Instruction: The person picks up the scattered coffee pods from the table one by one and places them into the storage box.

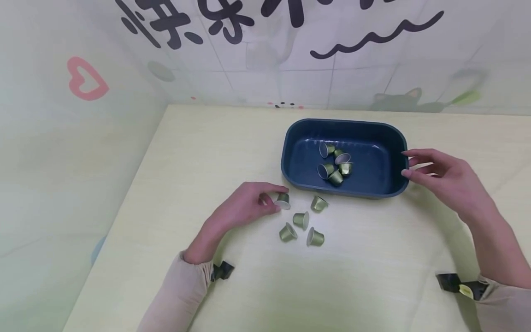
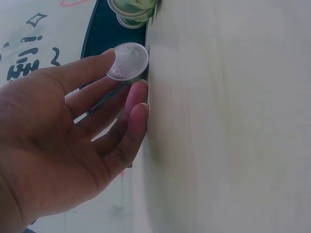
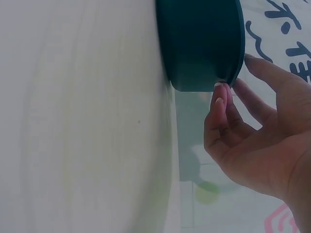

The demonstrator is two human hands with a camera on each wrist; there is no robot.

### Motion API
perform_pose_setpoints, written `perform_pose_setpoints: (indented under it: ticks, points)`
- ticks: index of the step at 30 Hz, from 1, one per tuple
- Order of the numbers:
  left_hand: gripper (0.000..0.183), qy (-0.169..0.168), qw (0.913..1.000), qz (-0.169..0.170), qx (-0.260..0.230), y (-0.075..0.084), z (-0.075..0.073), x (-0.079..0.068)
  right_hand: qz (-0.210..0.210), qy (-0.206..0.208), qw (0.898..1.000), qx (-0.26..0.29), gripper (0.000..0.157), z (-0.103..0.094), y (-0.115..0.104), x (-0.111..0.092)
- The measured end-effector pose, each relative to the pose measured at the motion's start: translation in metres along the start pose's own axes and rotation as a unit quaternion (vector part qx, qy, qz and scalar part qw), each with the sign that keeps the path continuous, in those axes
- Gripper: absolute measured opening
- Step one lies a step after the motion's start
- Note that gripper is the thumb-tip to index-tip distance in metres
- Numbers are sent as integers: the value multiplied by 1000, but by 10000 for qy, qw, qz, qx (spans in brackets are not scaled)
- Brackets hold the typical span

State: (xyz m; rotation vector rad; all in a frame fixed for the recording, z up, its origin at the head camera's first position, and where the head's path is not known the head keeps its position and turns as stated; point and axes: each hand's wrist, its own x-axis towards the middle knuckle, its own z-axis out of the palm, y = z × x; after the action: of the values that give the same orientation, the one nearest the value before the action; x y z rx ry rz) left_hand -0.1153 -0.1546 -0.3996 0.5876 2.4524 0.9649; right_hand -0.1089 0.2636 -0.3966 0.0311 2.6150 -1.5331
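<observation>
A pink heart (image 1: 88,78) marks the pale wall covering (image 1: 37,152) at far left, beside a light wooden surface (image 1: 174,161). A person's left hand (image 1: 249,203), below a beige sleeve (image 1: 176,295), pinches a green capsule (image 1: 284,198) between thumb and forefinger, just outside the near left corner of a dark blue bin (image 1: 373,173); whether the capsule touches the surface cannot be told. In the left wrist view, the thumb rests against its silvery lid (image 2: 130,60). Four more green capsules (image 1: 315,238) lie tipped at various angles on the surface, in front of the bin. Inside it, a cluster of similar capsules (image 1: 335,178) sits near the middle, some touching. At right, the person's right hand (image 1: 445,175) grips the bin's right end, thumb and forefinger apart at the rim. A black device (image 1: 449,282) sits at the right wrist.
</observation>
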Motion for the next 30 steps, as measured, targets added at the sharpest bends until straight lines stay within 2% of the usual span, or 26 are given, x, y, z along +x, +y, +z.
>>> perform_pose_setpoints:
  ticks: [20,30]
  points:
    - [40,156,9996,129,199,3,4,3,-30,-326,9993,166,45,0,2,-1]
    - [38,171,9995,249,91,3,5,5,25,-413,9984,374,47,0,4,0]
